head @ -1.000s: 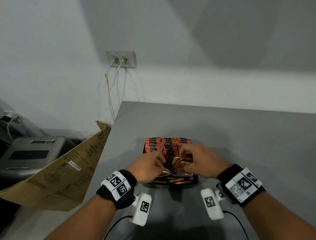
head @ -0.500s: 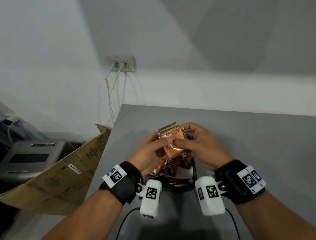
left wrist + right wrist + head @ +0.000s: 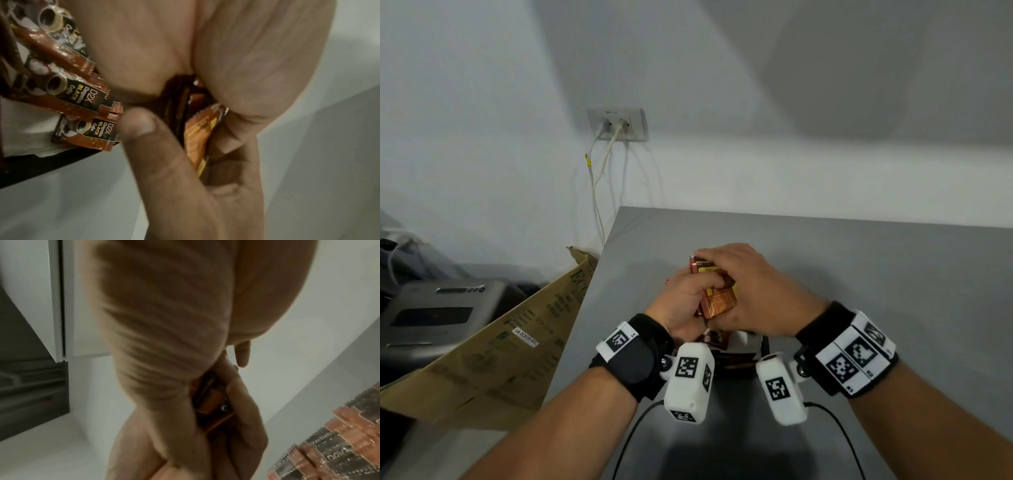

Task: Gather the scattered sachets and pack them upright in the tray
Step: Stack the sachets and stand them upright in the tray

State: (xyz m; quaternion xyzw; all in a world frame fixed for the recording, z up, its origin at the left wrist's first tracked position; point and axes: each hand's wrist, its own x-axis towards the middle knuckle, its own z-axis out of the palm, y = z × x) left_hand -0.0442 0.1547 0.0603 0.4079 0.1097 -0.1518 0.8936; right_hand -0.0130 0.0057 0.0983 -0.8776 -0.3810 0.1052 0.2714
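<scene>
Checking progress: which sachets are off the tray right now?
The orange bundle gripped between left hand and right hand; the brown sachets lie flat in the tray.

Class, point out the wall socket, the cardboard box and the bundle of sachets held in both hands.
wall socket (image 3: 616, 125), head view, plate's middle.
cardboard box (image 3: 493, 356), head view, printed flap.
bundle of sachets (image 3: 717, 301), head view, orange face.

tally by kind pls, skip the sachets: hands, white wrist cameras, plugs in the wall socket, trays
hands: 2, left hand, right hand
white wrist cameras: 2
plugs in the wall socket: 2
tray: 1
total: 7
</scene>
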